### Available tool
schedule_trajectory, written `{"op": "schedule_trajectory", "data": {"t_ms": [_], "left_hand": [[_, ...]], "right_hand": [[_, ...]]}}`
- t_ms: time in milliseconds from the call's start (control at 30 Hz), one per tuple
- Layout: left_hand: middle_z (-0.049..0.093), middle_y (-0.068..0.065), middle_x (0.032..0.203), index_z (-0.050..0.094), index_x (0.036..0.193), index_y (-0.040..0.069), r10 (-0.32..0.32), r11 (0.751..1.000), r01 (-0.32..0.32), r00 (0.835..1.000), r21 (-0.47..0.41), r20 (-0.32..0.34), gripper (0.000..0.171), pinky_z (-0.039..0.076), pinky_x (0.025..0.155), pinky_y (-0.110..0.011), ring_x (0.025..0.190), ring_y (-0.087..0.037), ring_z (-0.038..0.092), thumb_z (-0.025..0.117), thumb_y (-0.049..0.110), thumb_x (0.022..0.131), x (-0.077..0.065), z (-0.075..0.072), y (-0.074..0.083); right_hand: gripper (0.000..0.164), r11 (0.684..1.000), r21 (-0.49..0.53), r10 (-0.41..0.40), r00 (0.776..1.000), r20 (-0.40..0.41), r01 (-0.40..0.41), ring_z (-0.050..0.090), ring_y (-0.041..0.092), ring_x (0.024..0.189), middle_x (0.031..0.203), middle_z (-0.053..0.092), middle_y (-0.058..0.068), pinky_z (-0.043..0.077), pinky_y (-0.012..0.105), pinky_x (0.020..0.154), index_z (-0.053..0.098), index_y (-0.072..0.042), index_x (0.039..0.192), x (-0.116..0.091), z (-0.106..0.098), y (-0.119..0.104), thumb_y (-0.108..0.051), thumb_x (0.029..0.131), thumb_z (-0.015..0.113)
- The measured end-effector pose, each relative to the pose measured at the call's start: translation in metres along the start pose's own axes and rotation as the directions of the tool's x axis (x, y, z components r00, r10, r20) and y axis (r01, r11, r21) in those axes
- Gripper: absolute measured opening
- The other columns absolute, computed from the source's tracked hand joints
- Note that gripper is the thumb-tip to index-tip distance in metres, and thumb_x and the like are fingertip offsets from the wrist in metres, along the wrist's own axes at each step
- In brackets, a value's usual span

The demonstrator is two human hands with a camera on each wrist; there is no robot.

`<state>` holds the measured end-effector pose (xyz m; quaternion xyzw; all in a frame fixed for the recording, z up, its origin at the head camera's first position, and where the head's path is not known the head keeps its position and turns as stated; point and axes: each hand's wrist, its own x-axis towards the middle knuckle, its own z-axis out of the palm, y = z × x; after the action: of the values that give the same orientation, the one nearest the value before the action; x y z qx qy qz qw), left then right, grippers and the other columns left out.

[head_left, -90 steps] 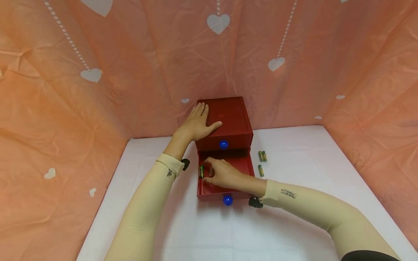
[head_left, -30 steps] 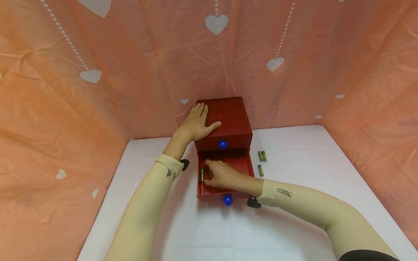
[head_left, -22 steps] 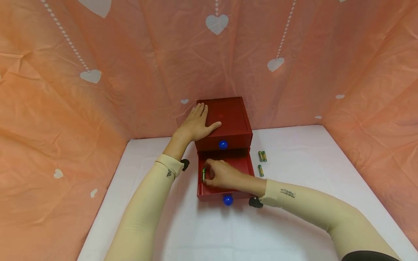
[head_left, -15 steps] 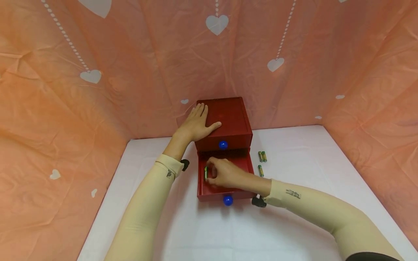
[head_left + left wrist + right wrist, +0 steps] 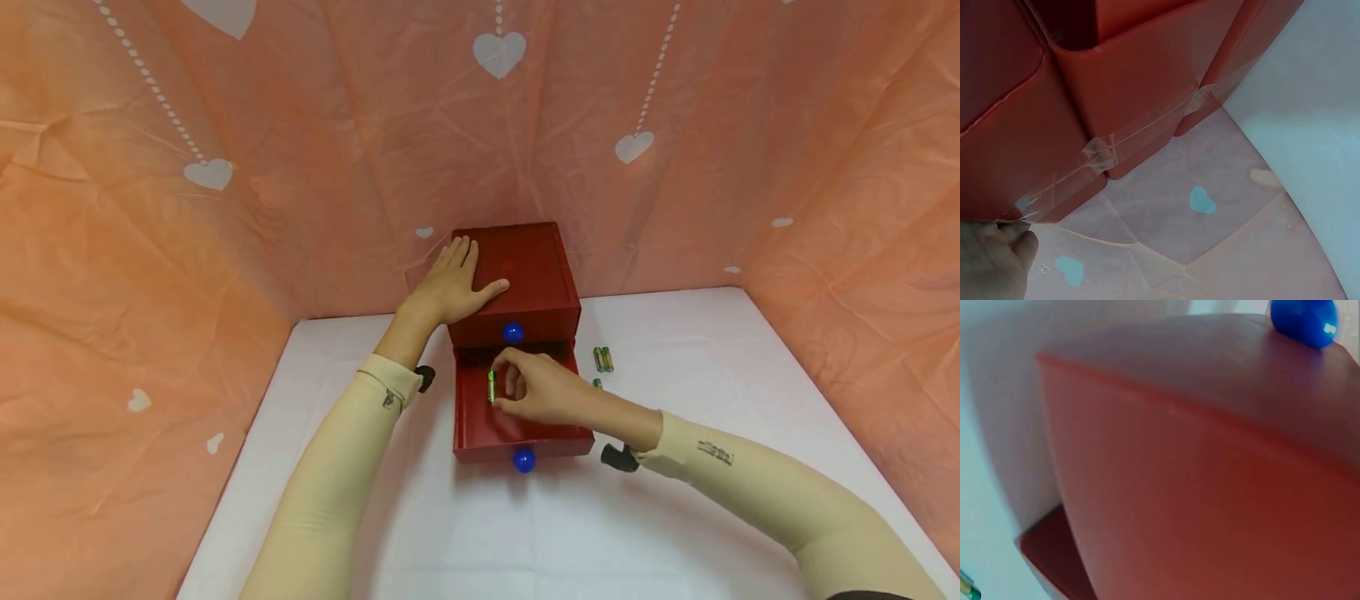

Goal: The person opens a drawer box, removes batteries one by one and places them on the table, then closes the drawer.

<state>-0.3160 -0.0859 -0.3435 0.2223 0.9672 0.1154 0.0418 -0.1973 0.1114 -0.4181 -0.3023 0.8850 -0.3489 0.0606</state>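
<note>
Right hand (image 5: 547, 389) with pinched battery (image 5: 492, 387) now off drawer's left wall, further right.
Three seconds ago battery sits along left wall of drawer (image 5: 487, 454), fingertips around it; now it's pinched upright-looking between thumb and fingers, nearer drawer middle, slightly farther from near edge; height above floor unclear. Right sleeve (image 5: 750, 467) and black wrist camera (image 5: 619, 457) also shift right, uncovering drawer's near right corner. Nearest loose battery (image 5: 597, 383), fully visible before, now mostly hidden by right arm, far tip showing.
</note>
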Motion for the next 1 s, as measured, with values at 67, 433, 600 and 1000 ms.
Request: {"op": "schedule_trajectory", "data": {"t_ms": [67,433,600,1000], "left_hand": [[-0.006,-0.015,0.18,0.001,0.172,0.003,-0.001,1.0,0.001,1.0,0.002,0.0,0.101,-0.009,0.133,-0.036,0.166,-0.026,-0.012,0.035,0.073,0.108,0.0,0.0,0.0],[-0.006,-0.015,0.18,0.001,0.172,0.003,-0.004,1.0,0.004,1.0,0.012,0.002,0.101,-0.009,0.133,-0.036,0.166,-0.025,-0.012,0.035,0.073,0.107,0.002,0.0,0.0],[-0.005,-0.015,0.18,0.001,0.172,0.003,-0.005,1.0,0.005,1.0,0.018,0.001,0.101,-0.009,0.133,-0.036,0.166,-0.026,-0.012,0.035,0.073,0.108,0.003,0.001,0.0],[-0.005,-0.016,0.18,0.001,0.172,0.003,0.002,1.0,-0.002,1.0,0.022,0.005,0.1,-0.01,0.133,-0.036,0.166,-0.026,-0.012,0.034,0.073,0.108,0.002,0.0,0.0]], "right_hand": [[0.042,1.0,0.013,-0.01,1.0,-0.013,0.01,0.06,0.009,0.073,0.088,0.065,-0.002,0.058,0.024,0.068,0.063,-0.004,0.127,-0.004,-0.004,0.001,-0.018,0.094,0.085],[0.042,0.998,0.041,-0.036,0.997,-0.066,0.038,0.061,0.01,0.076,0.09,0.065,-0.001,0.058,0.025,0.069,0.063,-0.004,0.127,-0.027,-0.025,0.011,-0.014,0.092,0.086],[0.043,0.999,0.027,-0.028,0.996,-0.084,0.03,0.064,0.012,0.08,0.092,0.066,-0.003,0.058,0.025,0.071,0.063,-0.006,0.128,-0.038,-0.032,0.014,-0.015,0.092,0.086],[0.044,0.998,0.053,-0.023,0.991,-0.134,0.03,0.066,0.011,0.083,0.093,0.067,-0.009,0.058,0.028,0.072,0.064,-0.012,0.129,-0.064,-0.049,0.025,-0.016,0.091,0.088]]}}
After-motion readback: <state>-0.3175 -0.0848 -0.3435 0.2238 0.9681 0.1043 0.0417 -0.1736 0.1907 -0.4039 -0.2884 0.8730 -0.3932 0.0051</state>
